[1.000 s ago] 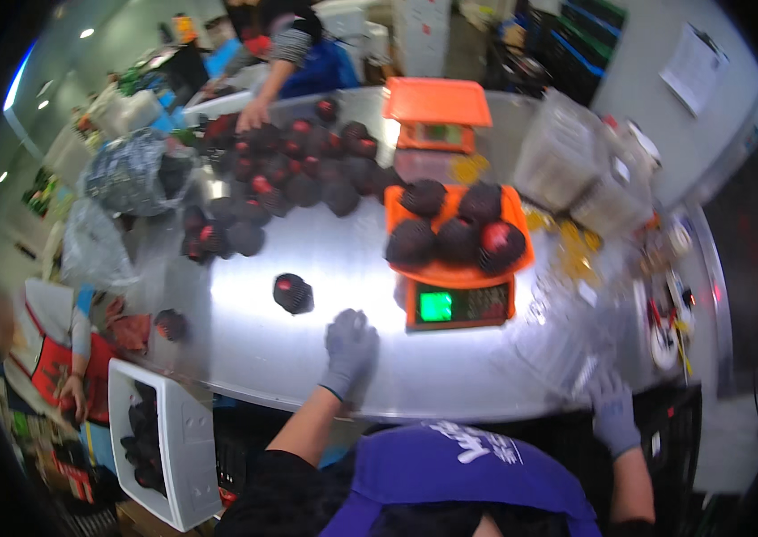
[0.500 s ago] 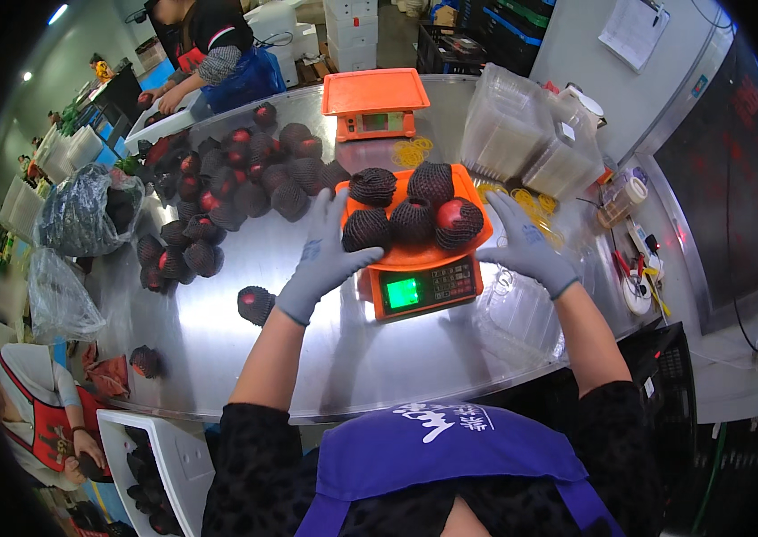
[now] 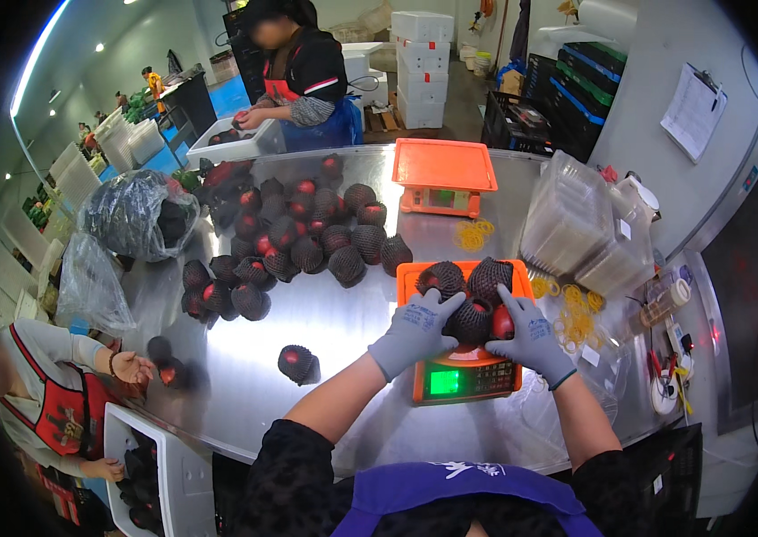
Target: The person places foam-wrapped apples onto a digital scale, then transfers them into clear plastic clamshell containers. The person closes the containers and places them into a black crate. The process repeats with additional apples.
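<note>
An orange digital scale (image 3: 468, 381) with a lit green display stands before me. On its orange tray (image 3: 408, 285) sit several round red fruits in black foam nets. My left hand (image 3: 416, 331), in a grey glove, curls over the front left of the tray, hiding the fruit beneath. At the front right my right hand (image 3: 533, 342), gloved too, closes its thumb and fingers around a red fruit (image 3: 502, 324). Between the hands sits a netted fruit (image 3: 468, 320). Two more, a left one (image 3: 441, 279) and a right one (image 3: 490, 278), rest behind.
A heap of netted fruit (image 3: 307, 253) covers the table's far left; one fruit (image 3: 295, 362) lies apart. Behind are a second orange scale (image 3: 443, 170), yellow rubber bands (image 3: 474, 234) and stacked clear plastic boxes (image 3: 567, 219). Co-workers stand at white foam boxes, one far (image 3: 267, 143), one left (image 3: 184, 483).
My hands have moved inward from the tray's sides onto the fruit. The view has shifted. At left, a co-worker's hand has opened beside two fruits on the table, where one lay before.
</note>
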The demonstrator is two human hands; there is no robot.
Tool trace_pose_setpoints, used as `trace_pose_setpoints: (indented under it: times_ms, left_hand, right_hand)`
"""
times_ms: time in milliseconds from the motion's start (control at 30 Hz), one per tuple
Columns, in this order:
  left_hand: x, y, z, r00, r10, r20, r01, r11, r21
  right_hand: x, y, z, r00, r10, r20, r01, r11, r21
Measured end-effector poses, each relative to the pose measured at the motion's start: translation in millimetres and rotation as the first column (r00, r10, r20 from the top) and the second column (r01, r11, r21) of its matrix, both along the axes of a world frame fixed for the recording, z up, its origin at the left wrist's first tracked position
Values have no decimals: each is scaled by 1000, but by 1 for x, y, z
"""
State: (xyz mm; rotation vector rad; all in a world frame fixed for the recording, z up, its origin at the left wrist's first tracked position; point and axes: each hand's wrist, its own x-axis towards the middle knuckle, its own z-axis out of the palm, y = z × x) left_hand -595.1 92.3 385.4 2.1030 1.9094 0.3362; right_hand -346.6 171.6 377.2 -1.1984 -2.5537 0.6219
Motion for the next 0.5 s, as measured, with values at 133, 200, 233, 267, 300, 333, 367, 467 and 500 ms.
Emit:
trace_pose_setpoints:
  times_ms: [133,200,233,267,300,333,367,467,500]
  left_hand:
    - [-13,13,-16,973,-136,188,111,984,141]
    - [-10,14,-16,907,-205,367,154,974,165]
    - [-7,15,-11,878,-218,425,156,972,177]
    - [-6,14,-13,885,-268,381,179,951,253]
    - [0,12,-12,867,-344,360,208,908,364]
    - [10,14,-8,832,-424,357,263,869,420]
    - [21,7,0,850,-386,360,269,903,334]
    - [82,-14,38,834,-389,390,278,909,312]
    - [100,-12,38,814,-430,392,314,892,325]
  right_hand:
    - [11,11,-3,991,109,-82,-110,994,-10]
    - [30,13,-6,975,122,-187,-130,991,-31]
    - [37,17,-5,969,124,-213,-131,991,-16]
    - [42,12,6,969,98,-225,-119,990,-82]
    - [48,5,18,969,81,-232,-104,990,-92]
    - [64,4,8,958,128,-255,-101,988,119]
    - [80,-4,12,953,158,-260,-122,981,148]
    - [130,-56,57,944,-55,-325,52,998,-17]
    - [147,-69,58,938,-121,-324,119,993,-26]
